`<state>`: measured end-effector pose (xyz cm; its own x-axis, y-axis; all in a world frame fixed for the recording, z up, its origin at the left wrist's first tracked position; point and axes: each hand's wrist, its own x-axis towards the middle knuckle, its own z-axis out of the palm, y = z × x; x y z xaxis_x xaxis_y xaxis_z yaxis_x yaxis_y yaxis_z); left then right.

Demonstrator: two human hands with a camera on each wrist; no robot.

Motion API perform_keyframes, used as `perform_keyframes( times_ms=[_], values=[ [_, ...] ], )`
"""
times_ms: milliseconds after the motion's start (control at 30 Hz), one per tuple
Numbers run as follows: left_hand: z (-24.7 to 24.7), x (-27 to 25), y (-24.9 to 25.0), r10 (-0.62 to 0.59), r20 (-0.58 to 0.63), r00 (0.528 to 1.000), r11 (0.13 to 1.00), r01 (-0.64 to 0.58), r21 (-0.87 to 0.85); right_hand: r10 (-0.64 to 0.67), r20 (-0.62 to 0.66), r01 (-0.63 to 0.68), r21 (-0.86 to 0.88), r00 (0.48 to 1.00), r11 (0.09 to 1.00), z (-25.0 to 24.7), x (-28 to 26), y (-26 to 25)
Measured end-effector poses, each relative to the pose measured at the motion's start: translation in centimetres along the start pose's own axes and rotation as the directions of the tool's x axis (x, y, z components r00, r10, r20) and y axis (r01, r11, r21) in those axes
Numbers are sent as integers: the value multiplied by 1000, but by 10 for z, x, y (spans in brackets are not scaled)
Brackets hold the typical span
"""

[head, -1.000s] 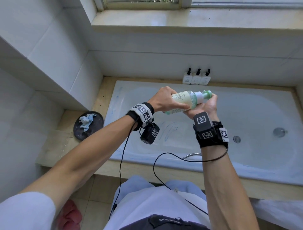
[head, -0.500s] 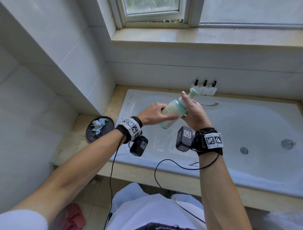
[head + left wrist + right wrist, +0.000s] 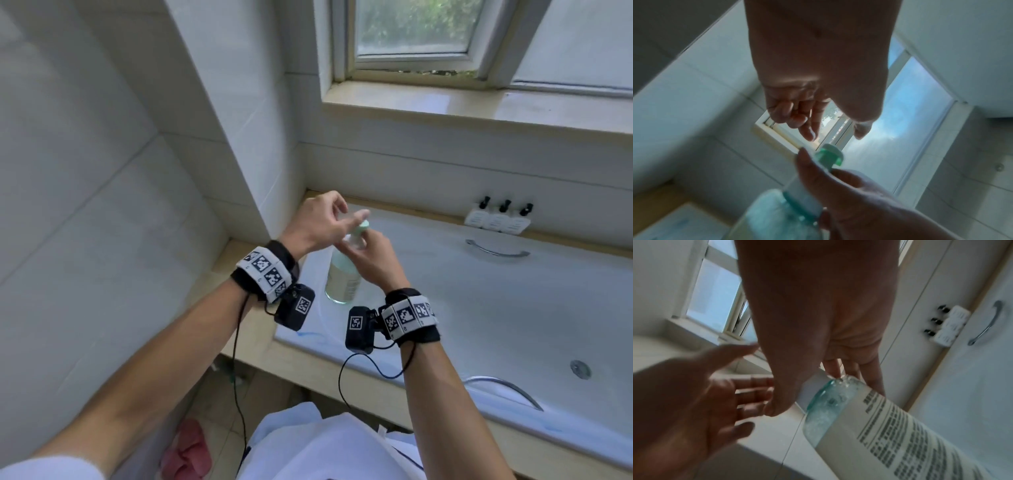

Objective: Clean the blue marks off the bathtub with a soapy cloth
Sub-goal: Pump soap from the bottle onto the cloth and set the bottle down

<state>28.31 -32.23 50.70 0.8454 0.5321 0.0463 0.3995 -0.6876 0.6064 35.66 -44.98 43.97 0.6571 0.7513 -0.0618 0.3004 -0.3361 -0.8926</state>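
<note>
While the soap bottle (image 3: pixel 343 274) hangs upright over the near-left corner of the bathtub (image 3: pixel 479 308), the step in hand looks like getting soap out of it, well before any wiping. The right hand (image 3: pixel 371 263) pinches the bottle by its white neck, thumb on one side and fingers behind, just under the green cap (image 3: pixel 830 154). The left hand (image 3: pixel 318 226) hovers right above that cap with its fingers loosely spread and holding nothing; the left wrist view shows a gap between its fingertips and the cap. No cloth shows in either hand or anywhere in these views, so I cannot tell where it lies. Below the wrists, faint blue marks (image 3: pixel 310 335) streak the tub's near rim, and they look untouched. Beyond the right hand, three small white bottles (image 3: pixel 496 219) stand at the far edge of the tub beside a chrome handle (image 3: pixel 496 251). As a judgement, the next move calls for the left hand to close on the cap and open or press it while the right keeps the bottle steady, then for soap to reach the cloth.
</note>
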Motion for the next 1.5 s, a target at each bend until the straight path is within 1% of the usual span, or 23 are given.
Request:
perform_keyframes(
  times_ms=[33,100,167,233,333,400,467,567,700,767,867,1000,1067,1133,1167,1233,1300,1367,1400,1433,1467,1500],
  values=[
    [-10,1,-5,-9,21,1000,996,7,89,-15,8,15,-5,1000,1000,18,4,-9],
    [-31,2,-26,-62,37,997,960,49,275,-19,28,18,8,999,1000,56,12,-26],
    [-55,2,-57,-121,43,992,929,97,358,-17,48,15,49,999,999,99,23,-41],
    [-72,-1,-74,-142,61,988,919,109,379,-26,63,22,75,998,997,124,29,-47],
    [-107,-4,-114,-178,63,982,914,141,381,-64,114,61,31,991,998,171,44,-68],
    [-127,-8,-143,-200,49,979,921,171,349,-95,145,95,12,985,995,193,52,-82],
    [-144,-12,-173,-216,37,976,929,194,314,-100,181,100,6,978,995,210,62,-86],
    [-159,-23,-221,-249,25,968,931,232,281,-72,213,80,-32,974,996,230,79,-79],
    [-161,-30,-284,-313,-6,950,908,301,292,12,181,12,-131,983,991,249,100,-63],
    [-153,-27,-317,-336,0,942,889,318,330,79,180,-45,-188,981,981,259,114,-49],
    [-135,-22,-368,-381,18,924,845,340,412,180,227,-108,-295,957,949,280,138,-16],
    [-94,-16,-442,-485,63,872,782,400,478,268,328,-131,-384,906,914,325,182,44],
    [-68,-18,-481,-551,96,829,751,441,491,327,376,-142,-442,867,885,351,197,82],
    [-46,-23,-516,-616,111,780,717,497,488,393,430,-145,-504,813,851,377,207,124],
    [-35,-27,-531,-642,116,758,701,520,488,431,447,-152,-536,784,831,387,211,144],
    [-16,-36,-558,-679,129,723,684,558,470,481,465,-141,-594,743,792,407,220,182],
    [0,-44,-578,-690,108,716,675,582,452,516,491,-91,-657,702,748,425,234,208],
    [10,-49,-592,-688,56,723,673,607,423,548,529,5,-722,647,692,443,252,231],
    [12,-50,-598,-687,25,726,669,619,411,550,539,33,-733,638,680,452,263,243],
    [14,-51,-603,-688,-2,726,664,629,404,555,532,39,-743,639,668,461,272,248],
    [14,-52,-609,-688,-29,725,657,639,400,537,515,41,-746,669,664,470,283,251],
    [15,-54,-614,-688,-58,723,650,650,394,504,484,37,-747,715,664,479,291,256]
  ],
)
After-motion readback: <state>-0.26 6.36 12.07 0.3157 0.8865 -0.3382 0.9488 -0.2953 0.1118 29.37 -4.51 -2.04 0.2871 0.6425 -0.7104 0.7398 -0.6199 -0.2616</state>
